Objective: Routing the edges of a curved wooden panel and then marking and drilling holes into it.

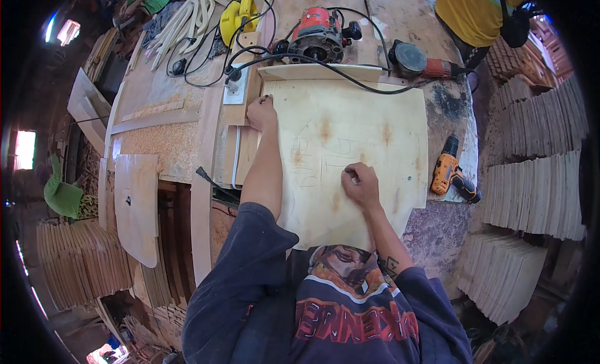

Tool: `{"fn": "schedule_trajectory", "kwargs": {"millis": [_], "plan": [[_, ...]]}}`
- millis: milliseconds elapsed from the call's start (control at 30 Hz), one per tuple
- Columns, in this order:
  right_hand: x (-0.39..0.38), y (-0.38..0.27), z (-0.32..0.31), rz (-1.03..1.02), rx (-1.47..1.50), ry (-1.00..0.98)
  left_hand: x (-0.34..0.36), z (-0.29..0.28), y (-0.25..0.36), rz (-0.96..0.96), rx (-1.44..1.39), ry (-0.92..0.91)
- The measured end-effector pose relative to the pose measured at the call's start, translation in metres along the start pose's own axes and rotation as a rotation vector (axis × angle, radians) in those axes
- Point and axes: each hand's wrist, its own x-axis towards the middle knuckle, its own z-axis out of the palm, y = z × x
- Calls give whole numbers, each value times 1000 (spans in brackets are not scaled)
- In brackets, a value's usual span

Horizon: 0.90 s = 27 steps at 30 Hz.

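A pale plywood board (369, 120) with pencil lines and brownish stains lies flat on the workbench in front of me. My left hand (262, 112) is closed at the board's upper left corner, beside a wooden strip with a white power socket (235, 91). Something small and dark shows at its fingertips, too small to name. Over the lower middle of the board, close to the pencil lines, my right hand (361, 187) is closed with its knuckles up. A dark bit shows by its thumb and forefinger; what it is stays hidden.
Beyond the board stand a red router (316, 35), a grinder (422, 60) and a yellow power tool (237, 19), with black cords crossing the board's far edge. An orange cordless drill (447, 170) lies at right. Stacked wood panels (531, 189) flank the bench. A person in yellow (472, 14) stands far right.
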Motion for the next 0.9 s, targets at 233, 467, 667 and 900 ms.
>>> {"fn": "schedule_trajectory", "kwargs": {"millis": [233, 467, 667, 900], "plan": [[0, -2, 0, 16, 5, 0, 3, 4, -4, 7, -25, 13], [0, 0, 0, -11, -22, -2, 2, 2, -10, 59, -89, 8], [0, 3, 1, -15, -19, -8, -1, -4, -4, 23, -86, -11], [-1, 2, 1, -4, -18, -11, -4, -4, 0, 3, -75, 49]]}}
